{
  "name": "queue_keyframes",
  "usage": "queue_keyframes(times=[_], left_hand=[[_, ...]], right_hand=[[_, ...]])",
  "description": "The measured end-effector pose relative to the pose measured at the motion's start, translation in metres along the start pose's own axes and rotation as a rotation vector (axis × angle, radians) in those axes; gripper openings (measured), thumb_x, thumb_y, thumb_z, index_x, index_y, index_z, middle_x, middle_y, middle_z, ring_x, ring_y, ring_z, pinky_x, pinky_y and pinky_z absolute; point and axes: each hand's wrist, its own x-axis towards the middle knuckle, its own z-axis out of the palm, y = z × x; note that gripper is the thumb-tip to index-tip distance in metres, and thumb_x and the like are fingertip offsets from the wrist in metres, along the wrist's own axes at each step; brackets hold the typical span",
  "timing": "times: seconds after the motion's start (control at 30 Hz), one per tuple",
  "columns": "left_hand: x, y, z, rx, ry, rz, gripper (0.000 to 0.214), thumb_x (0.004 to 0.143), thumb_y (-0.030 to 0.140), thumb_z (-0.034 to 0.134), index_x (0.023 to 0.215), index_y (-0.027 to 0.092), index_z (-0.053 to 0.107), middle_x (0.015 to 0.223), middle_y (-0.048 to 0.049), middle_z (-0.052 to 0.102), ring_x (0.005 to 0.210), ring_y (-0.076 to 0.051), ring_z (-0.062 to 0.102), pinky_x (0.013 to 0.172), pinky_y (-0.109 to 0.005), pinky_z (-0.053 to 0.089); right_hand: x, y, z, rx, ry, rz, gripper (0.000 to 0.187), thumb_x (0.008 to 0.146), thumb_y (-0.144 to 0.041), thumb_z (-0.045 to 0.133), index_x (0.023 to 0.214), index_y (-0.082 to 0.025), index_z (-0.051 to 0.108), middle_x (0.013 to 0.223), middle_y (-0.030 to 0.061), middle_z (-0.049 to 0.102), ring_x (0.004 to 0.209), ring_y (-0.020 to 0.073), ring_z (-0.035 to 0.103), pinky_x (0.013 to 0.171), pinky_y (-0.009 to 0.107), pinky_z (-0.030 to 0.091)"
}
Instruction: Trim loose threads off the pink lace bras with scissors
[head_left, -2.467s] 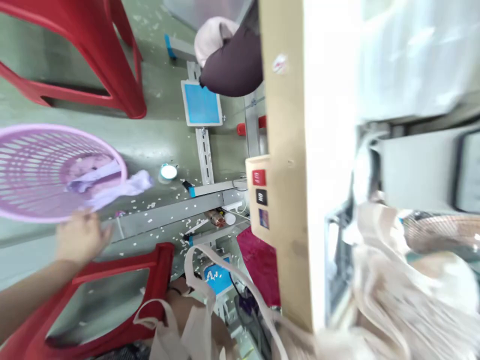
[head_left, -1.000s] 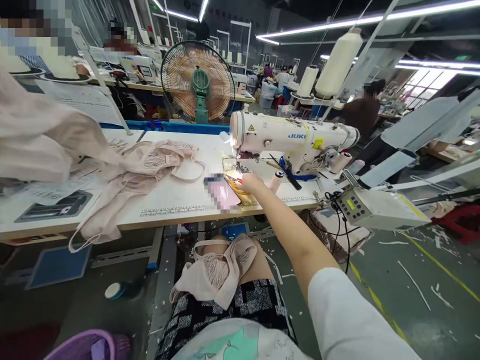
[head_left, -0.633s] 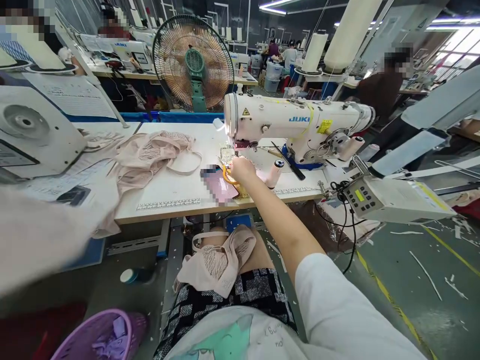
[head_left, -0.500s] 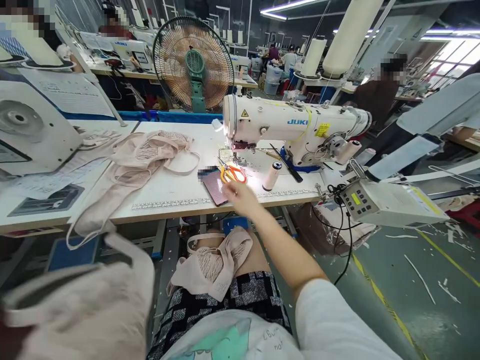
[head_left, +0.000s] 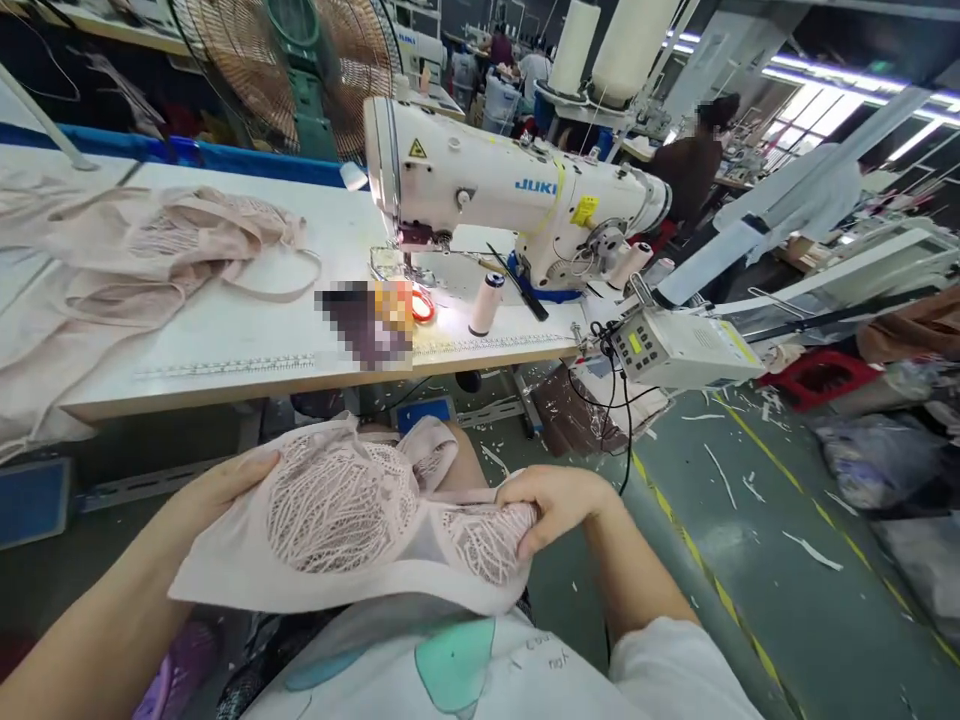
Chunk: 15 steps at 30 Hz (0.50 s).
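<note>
A pale pink lace bra [head_left: 352, 525] is held up over my lap, cups facing me. My left hand [head_left: 221, 488] grips its left edge, with the fingers tucked behind the fabric. My right hand [head_left: 559, 502] is closed on its right end, pinching the lace. Just beyond stands the white sewing table [head_left: 225, 345] with a white JUKI sewing machine [head_left: 510, 195].
On the table lie a heap of pink bras [head_left: 135, 255], orange-handled scissors [head_left: 420, 305] and a white thread spool [head_left: 486, 303]. A control box [head_left: 679, 350] hangs at the table's right end. A fan [head_left: 300, 60] stands behind, and other people work further back.
My right hand left the scissors on the table and came down to my lap. Both hands now hold the bra up; the view has dropped lower.
</note>
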Motion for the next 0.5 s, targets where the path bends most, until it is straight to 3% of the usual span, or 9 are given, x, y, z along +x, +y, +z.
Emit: queue_keyframes(times=[0.13, 0.23, 0.3, 0.37, 0.5], left_hand=[[0.032, -0.034, -0.015, 0.001, 0.091, -0.163, 0.057, 0.060, 0.018, 0.067, 0.114, 0.011, 0.053, 0.062, -0.0017, 0.070, 0.057, -0.020, 0.064, 0.050, -0.026, 0.052], [0.047, -0.057, -0.031, 0.074, 0.214, -0.182, 0.043, 0.072, 0.012, 0.057, 0.115, 0.012, 0.051, 0.050, 0.0031, 0.065, 0.044, -0.013, 0.058, 0.046, -0.022, 0.047], [0.046, -0.066, -0.040, 0.093, 0.283, -0.190, 0.036, 0.075, 0.013, 0.055, 0.111, 0.013, 0.053, 0.048, 0.0039, 0.063, 0.043, -0.013, 0.057, 0.047, -0.022, 0.047], [0.040, -0.070, -0.048, 0.087, 0.309, -0.211, 0.032, 0.073, 0.014, 0.057, 0.105, 0.015, 0.055, 0.050, 0.0032, 0.064, 0.046, -0.013, 0.058, 0.050, -0.023, 0.048], [0.032, -0.069, -0.050, 0.165, 0.157, -0.239, 0.037, 0.059, 0.023, 0.069, 0.093, 0.014, 0.057, 0.058, 0.0005, 0.066, 0.054, -0.016, 0.059, 0.052, -0.025, 0.048]], right_hand=[[0.014, 0.020, -0.001, -0.244, 0.152, 0.380, 0.024, 0.059, -0.025, 0.070, 0.077, -0.015, 0.058, 0.070, -0.0005, 0.057, 0.065, 0.0114, 0.049, 0.055, 0.019, 0.032], [0.037, 0.038, 0.008, -0.230, 0.238, 0.470, 0.010, 0.066, -0.015, 0.059, 0.075, -0.013, 0.056, 0.071, 0.0016, 0.056, 0.065, 0.0120, 0.049, 0.055, 0.020, 0.032], [0.038, 0.040, 0.011, -0.136, 0.236, 0.382, 0.011, 0.068, -0.015, 0.055, 0.080, -0.014, 0.055, 0.073, 0.0002, 0.056, 0.065, 0.0101, 0.049, 0.056, 0.019, 0.035], [0.028, 0.032, 0.012, 0.124, 0.214, 0.191, 0.018, 0.069, -0.019, 0.057, 0.086, -0.015, 0.053, 0.074, -0.0020, 0.055, 0.062, 0.0076, 0.049, 0.054, 0.017, 0.038], [0.012, -0.002, 0.015, 0.803, 0.228, -0.254, 0.034, 0.070, -0.031, 0.062, 0.096, -0.019, 0.045, 0.075, -0.0044, 0.053, 0.045, 0.0030, 0.047, 0.039, 0.014, 0.037]])
